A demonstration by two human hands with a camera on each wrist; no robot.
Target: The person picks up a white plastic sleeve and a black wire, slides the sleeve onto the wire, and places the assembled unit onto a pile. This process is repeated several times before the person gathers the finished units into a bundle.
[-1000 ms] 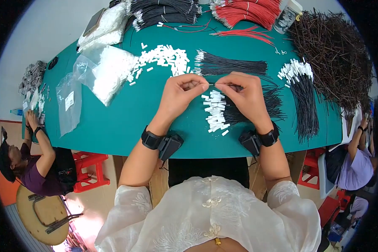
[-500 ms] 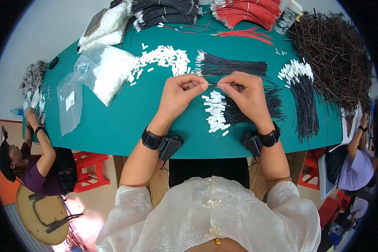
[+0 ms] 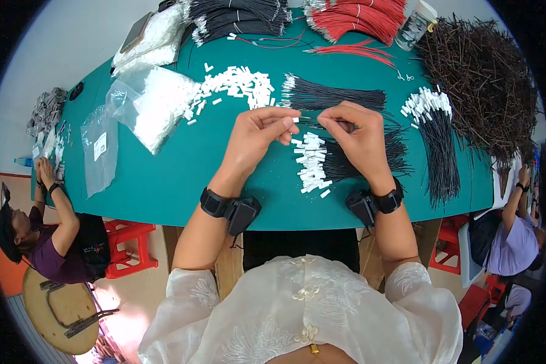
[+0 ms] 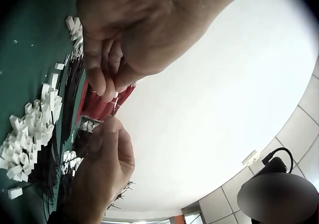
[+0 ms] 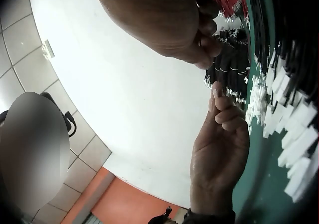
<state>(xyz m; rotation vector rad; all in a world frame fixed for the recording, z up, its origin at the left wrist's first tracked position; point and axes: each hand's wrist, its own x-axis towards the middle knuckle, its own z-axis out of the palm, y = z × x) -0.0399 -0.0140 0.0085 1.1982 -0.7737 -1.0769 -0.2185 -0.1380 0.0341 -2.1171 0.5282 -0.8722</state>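
My left hand (image 3: 249, 139) pinches a small white connector housing (image 3: 295, 120) between thumb and forefinger, its other fingers loosely bent below. Facing it, my right hand (image 3: 361, 139) pinches a thin black wire with thumb and forefinger; most of the wire is hidden by the hand. A short piece of wire (image 4: 115, 106) shows between the two sets of fingertips in the left wrist view. On the table just below the hands lie black wires with white housings (image 3: 312, 161) on their left ends. Behind the hands lies a bundle of black wires (image 3: 340, 94) with bare metal ends.
Loose white housings (image 3: 242, 82) spill from a plastic bag (image 3: 158, 112) on the green table (image 3: 182, 182). A finished-looking black bundle (image 3: 444, 161) lies right, beside a dark tangled heap (image 3: 479, 85). Red wires (image 3: 358, 18) and a jar (image 3: 415, 27) stand behind. People sit at both sides.
The fingertips of both hands have drawn slightly apart, the right hand shifting a little rightward. The white housing now shows at my left fingertips, where it was covered before.
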